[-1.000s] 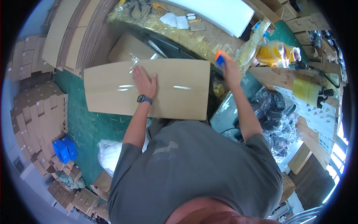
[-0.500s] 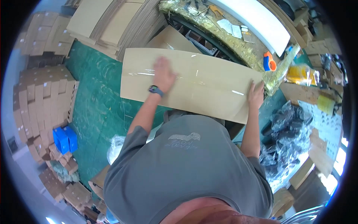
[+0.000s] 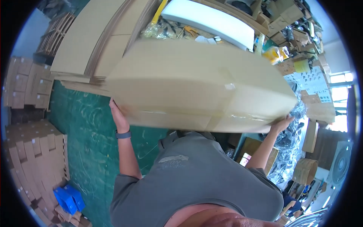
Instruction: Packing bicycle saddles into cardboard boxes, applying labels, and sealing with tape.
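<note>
A large, long cardboard box (image 3: 196, 87) is held in front of my chest with a broad side showing. Clear tape runs along its lower edge and across the face, and a small pale patch sits right of the middle. My left hand (image 3: 120, 117), with a dark watch band on its wrist, grips the box's lower left end. At the lower right corner my right hand (image 3: 281, 124) holds the other end. Both hands' fingers are partly hidden by the box, whose edges are slightly blurred.
A stack of flat cardboard sheets (image 3: 81, 45) stands at the far left. Behind the box lies a workbench with a long white piece (image 3: 210, 22). Stacked cartons (image 3: 36, 151) and blue crates (image 3: 70, 198) are at left, clear plastic wrap (image 3: 283, 162) at right, on a green floor (image 3: 90, 132).
The box has been lifted and turned, so a different, larger side faces me. My left hand went from flat on its top to its left end; my right hand moved to its lower right corner.
</note>
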The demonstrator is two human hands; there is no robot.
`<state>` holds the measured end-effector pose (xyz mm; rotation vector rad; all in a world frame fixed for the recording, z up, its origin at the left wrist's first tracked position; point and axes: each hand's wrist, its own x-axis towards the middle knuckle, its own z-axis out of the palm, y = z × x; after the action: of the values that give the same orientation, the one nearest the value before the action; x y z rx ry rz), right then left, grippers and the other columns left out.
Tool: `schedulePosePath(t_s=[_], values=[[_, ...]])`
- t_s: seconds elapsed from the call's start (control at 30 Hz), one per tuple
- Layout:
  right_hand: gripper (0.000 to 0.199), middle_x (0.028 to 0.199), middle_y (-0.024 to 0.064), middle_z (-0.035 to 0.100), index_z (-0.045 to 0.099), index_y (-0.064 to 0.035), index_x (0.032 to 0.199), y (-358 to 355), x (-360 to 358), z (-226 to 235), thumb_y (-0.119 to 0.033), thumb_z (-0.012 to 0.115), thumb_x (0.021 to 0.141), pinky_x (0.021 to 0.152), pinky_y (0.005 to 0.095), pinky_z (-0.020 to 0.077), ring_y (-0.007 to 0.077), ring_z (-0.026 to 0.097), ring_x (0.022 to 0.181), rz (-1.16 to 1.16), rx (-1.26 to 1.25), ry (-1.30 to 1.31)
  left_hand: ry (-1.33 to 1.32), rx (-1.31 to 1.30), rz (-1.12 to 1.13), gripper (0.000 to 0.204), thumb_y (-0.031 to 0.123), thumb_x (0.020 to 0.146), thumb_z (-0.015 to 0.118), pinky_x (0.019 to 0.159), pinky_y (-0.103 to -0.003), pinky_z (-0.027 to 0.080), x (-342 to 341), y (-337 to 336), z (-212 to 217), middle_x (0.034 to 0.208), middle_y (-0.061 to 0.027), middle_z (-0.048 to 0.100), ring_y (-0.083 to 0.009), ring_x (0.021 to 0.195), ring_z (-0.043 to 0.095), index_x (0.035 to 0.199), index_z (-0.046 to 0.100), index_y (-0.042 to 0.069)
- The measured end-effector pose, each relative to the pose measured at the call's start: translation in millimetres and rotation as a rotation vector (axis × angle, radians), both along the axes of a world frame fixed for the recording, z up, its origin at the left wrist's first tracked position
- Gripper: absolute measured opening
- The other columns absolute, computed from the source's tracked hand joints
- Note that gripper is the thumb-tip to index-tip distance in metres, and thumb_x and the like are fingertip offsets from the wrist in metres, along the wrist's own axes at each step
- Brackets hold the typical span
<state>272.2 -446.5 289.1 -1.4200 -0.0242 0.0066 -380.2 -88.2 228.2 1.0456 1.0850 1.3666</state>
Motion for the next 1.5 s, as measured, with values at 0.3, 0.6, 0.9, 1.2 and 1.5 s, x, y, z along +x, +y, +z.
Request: schedulePosePath(t_s=[0.3, 0.6, 0.9, 1.2, 1.5], values=[[0.047, 0.139, 0.0103, 0.064, 0.061, -0.0078, 0.136, -143.1, -4.0, -185.2, -0.040, 0.060, 0.102, 0.112, 0.0478, 0.0456, 0.0297, 0.057, 0.130, 0.736, 0.221, 0.603, 0.052, -0.507, -0.648, 0.066, 0.059, 0.108, 0.047, 0.115, -0.049, 0.042, -111.1, 149.5, -190.1, 0.150, -0.0034, 0.056, -0.0249, 0.141, 0.051, 0.154, 0.046, 0.012], [0.122, 0.174, 0.0205, 0.007, 0.008, -0.0135, 0.168, -18.4, -97.7, -194.1, -0.088, 0.058, 0.085, 0.117, 0.0785, 0.0217, 0.0445, 0.009, 0.160, -0.017, 0.305, 0.592, -0.242, -0.723, -0.293, 0.116, 0.084, 0.081, 0.064, 0.122, -0.070, 0.018, 167.2, 52.9, -157.7, 0.174, -0.0163, 0.010, -0.0345, 0.160, 0.013, 0.168, 0.020, 0.021], [0.054, 0.125, 0.0131, 0.065, 0.063, -0.0048, 0.129, -32.5, -37.0, -242.1, -0.052, 0.055, 0.106, 0.096, 0.0430, 0.0532, 0.0267, 0.059, 0.121, -0.189, -0.020, 0.453, -0.072, -0.653, -0.422, 0.078, 0.051, 0.090, 0.082, 0.114, -0.050, 0.044, 245.1, 75.1, -188.4, 0.131, -0.0107, 0.052, -0.0265, 0.118, 0.052, 0.143, 0.050, 0.003], [0.096, 0.132, 0.0325, 0.063, 0.050, 0.0093, 0.145, -115.4, 276.0, -280.1, -0.057, 0.082, 0.084, 0.108, 0.0452, 0.0486, 0.0426, 0.061, 0.125, -0.477, -0.914, -0.067, 0.978, -0.009, 0.056, 0.083, 0.025, 0.104, 0.066, 0.123, -0.046, 0.035, 386.3, -72.3, -70.9, 0.165, -0.0289, 0.033, -0.0377, 0.149, 0.041, 0.163, 0.018, -0.009], [0.082, 0.116, 0.0296, 0.071, 0.053, 0.0092, 0.132, -87.5, 336.1, -347.4, -0.044, 0.084, 0.079, 0.090, 0.0468, 0.0592, 0.0373, 0.074, 0.107, -0.020, -0.933, 0.503, 0.632, 0.221, -1.076, 0.071, 0.008, 0.103, 0.064, 0.120, -0.045, 0.038, 689.4, -208.0, 0.5, 0.166, -0.0195, 0.037, -0.0286, 0.148, 0.043, 0.163, 0.029, 0.001]])
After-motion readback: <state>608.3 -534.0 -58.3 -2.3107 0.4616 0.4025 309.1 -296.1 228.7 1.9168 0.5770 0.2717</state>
